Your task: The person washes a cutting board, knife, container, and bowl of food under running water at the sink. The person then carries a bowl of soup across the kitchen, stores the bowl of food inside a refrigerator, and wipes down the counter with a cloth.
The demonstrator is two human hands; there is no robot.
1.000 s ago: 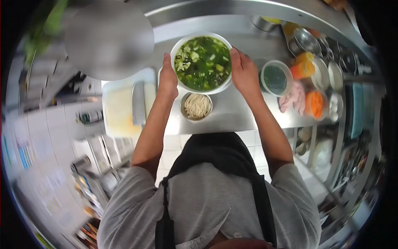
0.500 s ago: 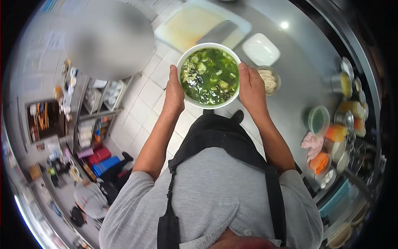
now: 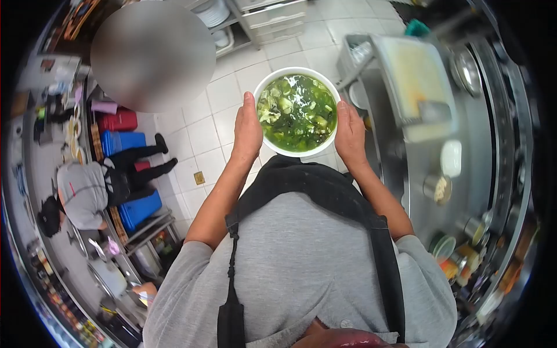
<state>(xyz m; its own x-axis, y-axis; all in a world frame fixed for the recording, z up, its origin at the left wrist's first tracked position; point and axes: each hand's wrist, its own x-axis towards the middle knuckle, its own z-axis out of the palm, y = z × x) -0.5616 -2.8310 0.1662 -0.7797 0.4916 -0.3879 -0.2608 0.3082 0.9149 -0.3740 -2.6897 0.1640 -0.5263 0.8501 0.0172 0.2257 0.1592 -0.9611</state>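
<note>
A white bowl (image 3: 272, 148) full of green soup (image 3: 299, 113) with pale chunks and leafy bits is held out in front of my body, above the tiled floor. My left hand (image 3: 248, 130) presses against its left side, thumb up by the rim. On the opposite side my right hand (image 3: 350, 133) grips the wall of the bowl in the same way. The fingers underneath are hidden by the bowl. The soup's surface looks level and glossy.
To my right runs a steel counter (image 3: 420, 203) with a cutting board (image 3: 412, 75), a knife (image 3: 434, 111), a white dish (image 3: 451, 158) and a container of pale pieces (image 3: 439, 189). A co-worker (image 3: 87, 194) stands at the left counter near blue bins (image 3: 139, 210). Shelves (image 3: 235, 32) stand ahead.
My body has turned left, away from the counter, so the cutting board and dish now lie farther right. The bowl stays between both hands. The co-worker appears higher in view.
</note>
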